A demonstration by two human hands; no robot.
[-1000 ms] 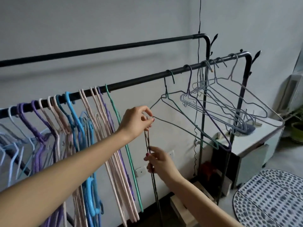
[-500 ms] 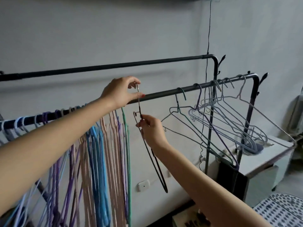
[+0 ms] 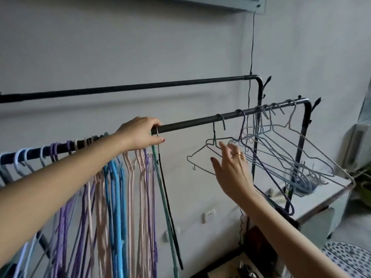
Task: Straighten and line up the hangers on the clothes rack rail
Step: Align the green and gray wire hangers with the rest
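Now, from the head camera: the left hand (image 3: 140,134) curls over the front black metal rail (image 3: 190,123), fingers and thumb pinching the hook of a thin black wire hanger (image 3: 166,193) that hangs edge-on at the right end of the tidy bunch of pastel pink, blue and purple hangers (image 3: 112,193). The right hand (image 3: 230,167) is spread, fingers straight, reaching at the neck of a grey-green wire hanger (image 3: 212,149), which hangs skewed and apart from the bunch; I cannot tell whether it touches. Beyond it, a tangle of pale blue and grey wire hangers (image 3: 281,149) crowds the rail's far end. Best bet, I'd say: take that hanger by the neck, turn it square, then slide it left against the black one.
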